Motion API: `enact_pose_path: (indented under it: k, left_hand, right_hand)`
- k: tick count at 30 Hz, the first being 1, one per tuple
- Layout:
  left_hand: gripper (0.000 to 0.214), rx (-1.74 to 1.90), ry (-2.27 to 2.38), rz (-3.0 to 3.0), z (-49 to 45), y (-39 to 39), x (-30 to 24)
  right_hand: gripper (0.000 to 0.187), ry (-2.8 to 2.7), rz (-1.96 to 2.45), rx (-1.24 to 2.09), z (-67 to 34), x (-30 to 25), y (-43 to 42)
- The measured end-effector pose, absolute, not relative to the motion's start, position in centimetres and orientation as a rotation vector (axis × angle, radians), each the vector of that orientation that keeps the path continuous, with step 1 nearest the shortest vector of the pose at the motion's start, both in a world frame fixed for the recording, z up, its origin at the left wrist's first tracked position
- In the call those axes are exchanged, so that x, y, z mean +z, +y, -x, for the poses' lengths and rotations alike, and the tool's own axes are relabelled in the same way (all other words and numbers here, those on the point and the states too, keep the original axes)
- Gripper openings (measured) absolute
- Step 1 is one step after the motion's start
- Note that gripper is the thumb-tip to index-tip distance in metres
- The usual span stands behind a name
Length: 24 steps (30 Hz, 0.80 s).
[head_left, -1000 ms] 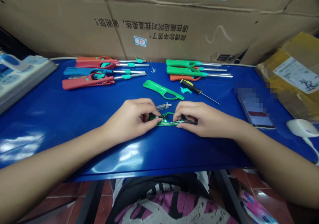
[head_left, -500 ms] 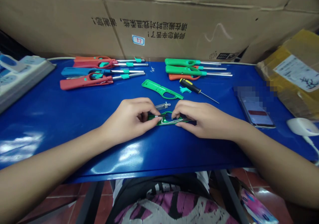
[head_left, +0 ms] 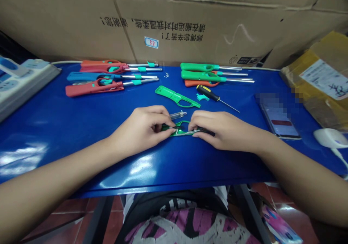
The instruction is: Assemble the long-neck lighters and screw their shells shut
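An opened green lighter half (head_left: pixel 182 129) with white wires inside lies flat on the blue table (head_left: pixel 81 121). My left hand (head_left: pixel 143 128) pinches its left end, fingers closed on it. My right hand (head_left: pixel 220 128) presses and grips its right end, covering the metal tube there. A small clear metal-capped part (head_left: pixel 178 114) lies just behind the hands. The other green shell half (head_left: pixel 176 97) rests a little farther back, with a small teal trigger piece (head_left: pixel 202 97) and a black-and-yellow screwdriver (head_left: pixel 214 97) to its right.
Red and blue long lighters (head_left: pixel 108 75) lie at the back left, green and orange ones (head_left: pixel 212 75) at the back right. A power strip (head_left: pixel 19 83) sits far left. A phone (head_left: pixel 280 119), a white mouse (head_left: pixel 330 137) and a yellow parcel (head_left: pixel 320 81) are on the right. Cardboard boxes (head_left: pixel 174 23) stand behind.
Both hands keep hold of the green lighter half in the same spot; only small finger shifts and a slight camera movement show.
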<state>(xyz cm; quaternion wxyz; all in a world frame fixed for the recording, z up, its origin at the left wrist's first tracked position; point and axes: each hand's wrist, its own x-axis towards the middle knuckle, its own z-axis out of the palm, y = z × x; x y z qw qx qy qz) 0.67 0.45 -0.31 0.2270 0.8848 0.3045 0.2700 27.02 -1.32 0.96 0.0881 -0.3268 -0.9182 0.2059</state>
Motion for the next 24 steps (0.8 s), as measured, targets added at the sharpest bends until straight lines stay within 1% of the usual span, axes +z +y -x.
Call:
enact_pose_path:
  k: [5,9,14,20,24]
  left_hand:
    - [0.007,0.737,0.856,-2.457,-0.7,0.4,-0.3]
    - [0.007,0.742,0.866,-2.456,-0.7,0.4,-0.4]
    - [0.006,0.739,0.865,-2.46,-0.7,0.4,-0.5]
    - [0.005,0.739,0.862,-2.447,-0.7,0.5,-0.5]
    - [0.005,0.74,0.868,-2.453,-0.7,0.4,-0.4]
  right_hand:
    - [0.01,-2.735,0.97,0.581,-27.0,0.9,-1.2]
    - [0.011,-2.781,0.947,0.486,-26.9,1.0,-1.4]
    - [0.018,-2.755,0.97,0.419,-26.3,0.5,-1.8]
    - [0.013,-2.631,1.084,0.447,-25.6,-0.1,-1.9]
    - [0.008,-2.628,1.008,0.454,-25.8,0.0,-2.1]
